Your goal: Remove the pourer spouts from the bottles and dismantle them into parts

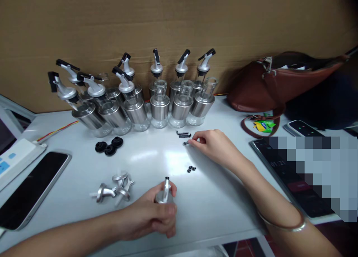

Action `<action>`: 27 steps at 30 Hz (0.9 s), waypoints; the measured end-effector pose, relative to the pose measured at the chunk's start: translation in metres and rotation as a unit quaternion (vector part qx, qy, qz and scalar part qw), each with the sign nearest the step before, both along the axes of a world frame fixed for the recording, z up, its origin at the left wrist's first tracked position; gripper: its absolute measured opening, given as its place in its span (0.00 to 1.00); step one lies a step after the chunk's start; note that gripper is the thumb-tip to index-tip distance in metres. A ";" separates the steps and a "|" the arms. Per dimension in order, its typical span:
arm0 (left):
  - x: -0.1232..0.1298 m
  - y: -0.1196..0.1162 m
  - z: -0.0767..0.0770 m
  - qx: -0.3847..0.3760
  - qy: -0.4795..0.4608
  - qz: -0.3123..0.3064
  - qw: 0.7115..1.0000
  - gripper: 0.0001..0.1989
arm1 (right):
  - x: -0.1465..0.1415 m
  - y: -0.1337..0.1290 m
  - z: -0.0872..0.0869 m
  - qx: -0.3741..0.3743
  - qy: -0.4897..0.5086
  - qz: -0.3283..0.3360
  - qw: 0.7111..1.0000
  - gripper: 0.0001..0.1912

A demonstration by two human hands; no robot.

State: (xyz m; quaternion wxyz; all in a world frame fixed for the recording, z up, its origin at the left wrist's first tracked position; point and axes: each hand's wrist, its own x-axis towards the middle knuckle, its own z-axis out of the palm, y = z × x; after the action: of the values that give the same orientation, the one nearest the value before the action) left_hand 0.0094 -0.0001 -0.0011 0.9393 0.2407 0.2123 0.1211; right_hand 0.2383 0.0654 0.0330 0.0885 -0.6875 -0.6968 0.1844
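My left hand (pixel 156 214) is wrapped round a silver pourer spout (pixel 165 195), held upright with a small black tip on top. Over the table, my right hand (pixel 215 147) pinches one end of a small black lever (pixel 186 143). Two more black levers (pixel 183 134) lie just beyond those fingertips. Nearer to me are several tiny black caps (pixel 191 169). Loose silver pourer spouts (pixel 120 188) lie in a heap left of my left hand, and three black ribbed stoppers (pixel 109 147) sit behind them.
Glass-and-steel bottles (pixel 137 115) stand in rows at the back; most carry pourers, while three front ones (pixel 180 109) have bare necks. A phone (pixel 36 188) and power strip (pixel 16 162) are at left. At right are a brown bag (pixel 251 87), its strap, and a dark tablet (pixel 291 175).
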 end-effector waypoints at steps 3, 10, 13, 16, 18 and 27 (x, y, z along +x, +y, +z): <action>-0.001 0.000 0.001 -0.001 0.009 -0.002 1.000 0.25 | -0.003 -0.001 0.000 -0.008 -0.003 0.008 1.000 0.12; -0.001 0.004 0.005 0.002 0.018 -0.039 0.999 0.20 | -0.006 -0.002 0.001 0.007 0.056 0.028 0.998 0.13; -0.001 0.004 0.003 -0.010 0.014 -0.037 0.999 0.19 | -0.013 -0.008 0.003 -0.045 0.221 0.112 0.968 0.14; -0.002 0.004 0.002 -0.018 0.003 -0.029 0.999 0.17 | -0.026 -0.018 0.005 -0.135 0.345 0.223 0.902 0.14; -0.003 0.004 0.002 -0.019 -0.002 -0.026 0.999 0.16 | -0.034 -0.024 0.006 -0.182 0.384 0.265 0.865 0.12; -0.002 -0.002 -0.002 0.029 0.015 -0.053 0.998 0.21 | -0.045 -0.034 0.003 -0.237 0.440 0.287 0.817 0.18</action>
State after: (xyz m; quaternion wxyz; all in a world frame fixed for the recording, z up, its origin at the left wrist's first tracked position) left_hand 0.0077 -0.0021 -0.0036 0.9338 0.2806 0.2093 0.0742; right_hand 0.1930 0.0314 0.0363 0.1632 -0.3018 -0.6845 0.6433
